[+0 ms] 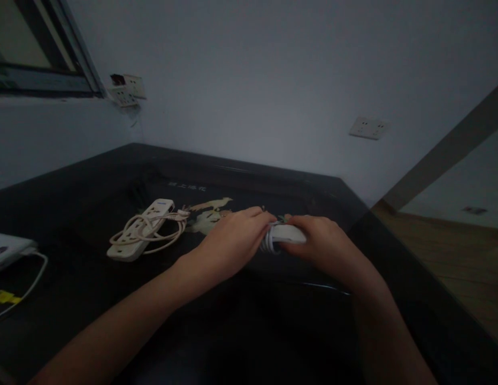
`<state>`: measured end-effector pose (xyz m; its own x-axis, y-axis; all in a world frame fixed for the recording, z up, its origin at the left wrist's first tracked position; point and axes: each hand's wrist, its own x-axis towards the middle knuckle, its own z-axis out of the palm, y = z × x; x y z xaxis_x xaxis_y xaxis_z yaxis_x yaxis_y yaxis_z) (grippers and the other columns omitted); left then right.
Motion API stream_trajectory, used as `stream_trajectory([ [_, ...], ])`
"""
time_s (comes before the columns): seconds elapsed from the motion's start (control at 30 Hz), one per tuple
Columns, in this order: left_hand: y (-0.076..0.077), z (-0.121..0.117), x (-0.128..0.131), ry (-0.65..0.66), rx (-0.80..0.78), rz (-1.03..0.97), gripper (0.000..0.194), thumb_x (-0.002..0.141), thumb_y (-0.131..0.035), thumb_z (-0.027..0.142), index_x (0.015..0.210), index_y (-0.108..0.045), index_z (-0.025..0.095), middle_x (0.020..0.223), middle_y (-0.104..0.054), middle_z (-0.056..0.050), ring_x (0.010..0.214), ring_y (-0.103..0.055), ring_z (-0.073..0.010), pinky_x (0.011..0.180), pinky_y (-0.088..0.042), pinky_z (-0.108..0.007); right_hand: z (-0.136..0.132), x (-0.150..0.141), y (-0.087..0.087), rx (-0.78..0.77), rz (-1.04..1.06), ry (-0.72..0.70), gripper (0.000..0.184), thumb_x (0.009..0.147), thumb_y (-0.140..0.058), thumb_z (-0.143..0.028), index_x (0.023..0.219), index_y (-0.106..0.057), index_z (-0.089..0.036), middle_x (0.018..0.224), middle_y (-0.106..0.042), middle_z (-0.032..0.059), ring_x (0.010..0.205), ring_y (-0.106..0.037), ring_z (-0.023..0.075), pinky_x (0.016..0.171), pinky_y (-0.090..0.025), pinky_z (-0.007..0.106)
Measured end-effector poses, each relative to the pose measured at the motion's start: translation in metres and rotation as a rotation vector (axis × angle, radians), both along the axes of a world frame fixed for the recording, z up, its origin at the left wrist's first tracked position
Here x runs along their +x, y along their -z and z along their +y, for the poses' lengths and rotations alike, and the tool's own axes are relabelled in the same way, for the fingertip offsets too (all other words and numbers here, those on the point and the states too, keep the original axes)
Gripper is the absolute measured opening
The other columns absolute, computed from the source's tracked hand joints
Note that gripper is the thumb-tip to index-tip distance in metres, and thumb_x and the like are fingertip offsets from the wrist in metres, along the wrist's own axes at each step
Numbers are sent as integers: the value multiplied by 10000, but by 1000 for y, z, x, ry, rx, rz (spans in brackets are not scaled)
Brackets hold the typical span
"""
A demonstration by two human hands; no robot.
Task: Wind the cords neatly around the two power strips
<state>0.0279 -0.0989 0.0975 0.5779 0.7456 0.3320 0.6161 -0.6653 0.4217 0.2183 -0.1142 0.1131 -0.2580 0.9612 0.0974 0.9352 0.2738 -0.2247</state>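
Observation:
Between my hands is a white block that looks like a power strip (pixel 289 233), with a white cord (pixel 268 241) wound round it in several turns. My left hand (pixel 235 235) closes over its left part and the cord, hiding that end. At the other end, my right hand (pixel 327 240) grips the block with the thumb towards me and the fingers mostly behind. Left of my hands, a second white power strip (pixel 130 247) lies on the dark glossy table (pixel 164 315), its pale cord (pixel 177 241) looped loosely over it.
At the left edge sits a white device (pixel 8 251) with a thin white cable (pixel 39 275) and a yellow tag (pixel 6 297). Wall sockets (pixel 369 128) are at the back right, and more sockets (pixel 126 96) by the window. A bird picture (pixel 216 204) decorates the tabletop.

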Motion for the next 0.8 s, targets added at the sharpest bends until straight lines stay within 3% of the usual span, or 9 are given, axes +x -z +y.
stream_trajectory([
  [0.2, 3, 3, 2, -137, -13, -101, 233, 961, -394, 279, 1002, -596, 170, 865, -671, -61, 807, -621, -204, 716, -432, -303, -1, -1, -7, 116, 50, 164, 245, 768, -601, -376, 904, -728, -216, 795, -736, 73, 727, -673, 258, 592, -409, 307],
  [0.57, 0, 2, 6, -166, -6, -109, 163, 950, -427, 242, 919, -564, 160, 827, -653, -50, 748, -606, -183, 668, -403, -290, 16, 0, 5, 172, 201, 191, 260, 732, -622, -383, 892, -735, -213, 799, -734, 57, 710, -662, 222, 582, -387, 283],
  [0.8, 7, -2, 12, -94, -127, -320, 121, 949, -380, 227, 940, -490, 178, 755, -609, -5, 646, -551, -132, 609, -379, -259, 17, 9, -1, 221, 425, 228, 287, 738, -624, -420, 851, -732, -179, 734, -715, 55, 678, -644, 205, 585, -411, 290],
])
